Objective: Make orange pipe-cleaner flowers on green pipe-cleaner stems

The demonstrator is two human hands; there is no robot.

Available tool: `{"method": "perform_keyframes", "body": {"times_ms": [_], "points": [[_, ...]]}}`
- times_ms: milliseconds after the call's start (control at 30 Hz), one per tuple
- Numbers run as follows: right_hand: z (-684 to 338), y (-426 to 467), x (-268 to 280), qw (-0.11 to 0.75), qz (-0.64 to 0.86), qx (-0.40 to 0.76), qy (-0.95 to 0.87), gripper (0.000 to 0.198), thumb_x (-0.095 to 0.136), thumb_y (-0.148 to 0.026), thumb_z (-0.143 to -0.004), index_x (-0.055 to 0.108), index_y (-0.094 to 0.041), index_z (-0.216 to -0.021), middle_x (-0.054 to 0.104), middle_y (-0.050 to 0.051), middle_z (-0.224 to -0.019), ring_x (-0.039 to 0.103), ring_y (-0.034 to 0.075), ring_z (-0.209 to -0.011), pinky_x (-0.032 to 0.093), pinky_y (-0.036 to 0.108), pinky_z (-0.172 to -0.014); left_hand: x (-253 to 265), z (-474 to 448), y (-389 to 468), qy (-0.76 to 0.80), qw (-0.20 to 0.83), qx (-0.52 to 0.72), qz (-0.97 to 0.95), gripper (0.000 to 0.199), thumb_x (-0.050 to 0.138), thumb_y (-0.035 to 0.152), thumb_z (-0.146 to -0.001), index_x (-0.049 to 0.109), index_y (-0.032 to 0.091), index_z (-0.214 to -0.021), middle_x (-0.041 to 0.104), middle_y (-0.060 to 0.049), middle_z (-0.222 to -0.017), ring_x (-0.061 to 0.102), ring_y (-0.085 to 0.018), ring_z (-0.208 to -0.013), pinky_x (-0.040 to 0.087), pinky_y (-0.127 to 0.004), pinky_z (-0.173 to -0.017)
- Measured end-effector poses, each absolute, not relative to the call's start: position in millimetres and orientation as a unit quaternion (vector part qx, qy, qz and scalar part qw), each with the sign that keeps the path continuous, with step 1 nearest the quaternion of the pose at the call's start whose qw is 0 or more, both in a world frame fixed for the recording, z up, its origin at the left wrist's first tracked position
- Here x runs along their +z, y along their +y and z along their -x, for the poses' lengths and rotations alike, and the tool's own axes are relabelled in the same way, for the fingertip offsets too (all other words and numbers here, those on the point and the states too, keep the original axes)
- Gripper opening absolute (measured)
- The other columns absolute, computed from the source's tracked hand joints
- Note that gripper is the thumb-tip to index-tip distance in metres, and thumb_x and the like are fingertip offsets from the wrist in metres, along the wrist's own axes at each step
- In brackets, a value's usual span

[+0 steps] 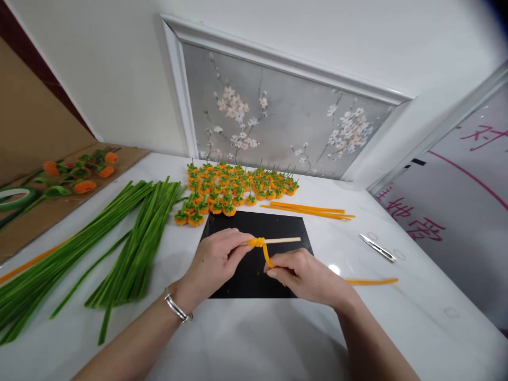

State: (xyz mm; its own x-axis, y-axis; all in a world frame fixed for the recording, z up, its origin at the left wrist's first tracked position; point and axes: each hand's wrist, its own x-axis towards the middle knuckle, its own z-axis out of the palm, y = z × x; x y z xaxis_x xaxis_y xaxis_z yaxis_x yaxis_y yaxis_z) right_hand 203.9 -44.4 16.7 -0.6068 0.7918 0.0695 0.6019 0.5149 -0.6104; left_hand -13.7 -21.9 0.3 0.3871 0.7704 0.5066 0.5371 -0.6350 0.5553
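Observation:
My left hand pinches one end of a thin wooden stick above a black mat. An orange pipe cleaner is coiled around the stick beside my left fingertips. Its loose part hangs down from the coil into the closed fingers of my right hand. The bare end of the stick points right. Behind the mat stand many small orange flower heads with green tops and short stems.
Green pipe cleaners lie in bundles on the left. Orange pipe cleaners and metal snips are to the right. Finished orange flowers and a roll of green tape rest on cardboard. A wall panel stands behind.

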Motion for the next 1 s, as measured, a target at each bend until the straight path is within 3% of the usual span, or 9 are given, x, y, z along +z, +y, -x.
{"method": "perform_keyframes", "body": {"times_ms": [267,500,733,1000], "points": [[-200.7,-53.2,22.3,0.166,0.409,0.173,-0.88,0.03,0.043,-0.023,-0.095,0.054,-0.019,-0.068,0.054,-0.001,-0.061,0.047,0.011,-0.055,0.034,0.023,-0.056,-5.7,13.8,-18.4,0.411,0.065,0.319,-0.851,0.013,0.052,0.019,-0.091,0.065,0.02,-0.093,0.063,0.0,-0.076,0.056,-0.015,-0.07,0.042,-0.026,-0.065],[-203.7,-47.5,18.6,0.272,0.438,0.106,-0.85,0.023,0.044,-0.028,-0.097,0.065,-0.019,-0.094,0.064,0.004,-0.078,0.06,0.014,-0.068,0.044,0.024,-0.064,-5.9,15.0,-17.3,0.398,0.071,0.297,-0.865,0.016,0.051,0.017,-0.09,0.066,0.021,-0.095,0.063,0.0,-0.077,0.056,-0.015,-0.071,0.042,-0.026,-0.065],[-211.7,-36.0,17.7,0.352,0.456,0.153,-0.803,0.018,0.054,-0.029,-0.092,0.069,-0.022,-0.084,0.066,0.002,-0.079,0.061,0.013,-0.07,0.047,0.024,-0.067,-2.5,11.3,-22.1,0.327,0.119,0.269,-0.898,0.017,0.049,0.016,-0.091,0.065,0.021,-0.093,0.058,0.001,-0.07,0.054,-0.014,-0.067,0.038,-0.023,-0.06],[-221.3,-24.8,9.1,0.318,0.475,0.245,-0.783,0.024,0.054,-0.033,-0.09,0.068,-0.019,-0.076,0.062,-0.001,-0.069,0.054,0.011,-0.062,0.04,0.023,-0.058,1.6,10.2,-23.7,0.315,0.154,0.283,-0.893,0.019,0.048,0.017,-0.092,0.066,0.02,-0.097,0.058,0.001,-0.071,0.053,-0.013,-0.066,0.039,-0.022,-0.059]]}}
